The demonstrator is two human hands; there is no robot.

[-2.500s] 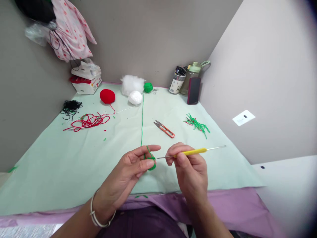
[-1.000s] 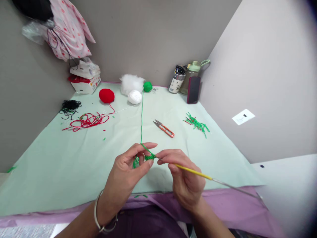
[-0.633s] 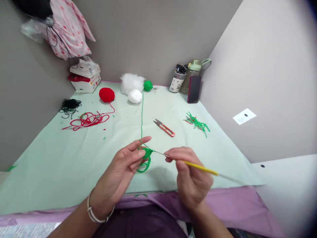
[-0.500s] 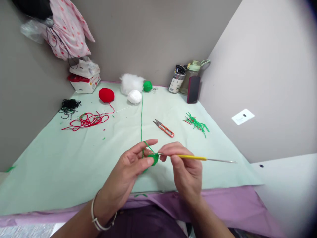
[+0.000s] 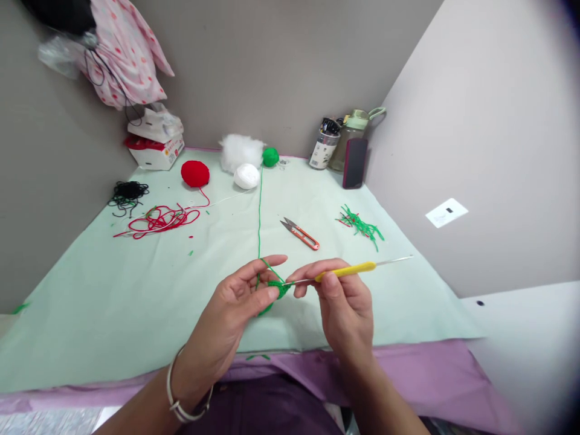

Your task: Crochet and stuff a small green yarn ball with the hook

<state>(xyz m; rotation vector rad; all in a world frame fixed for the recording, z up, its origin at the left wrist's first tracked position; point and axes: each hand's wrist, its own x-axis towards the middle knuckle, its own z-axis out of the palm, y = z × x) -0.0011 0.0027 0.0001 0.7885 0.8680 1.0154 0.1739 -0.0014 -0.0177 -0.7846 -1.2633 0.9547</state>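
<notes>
Both your hands are working a stitch over the cloth's (image 5: 136,290) near edge: your left hand (image 5: 235,302) is pinching the green piece (image 5: 277,289), strand (image 5: 259,217) running over its forefinger, while your right hand (image 5: 344,302) is gripping the hook (image 5: 347,271), tip in the piece. Drawing the next loop through is likely calling for steady strand tension.

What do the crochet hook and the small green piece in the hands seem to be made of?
Crochet hook: apparently a thin metal shaft, grey and glinting at both ends, with a matte yellow grip, perhaps plastic or rubber; the right hand holds it. Green piece: likely yarn, matte, with a knotted texture; the left hand pinches it.
</notes>
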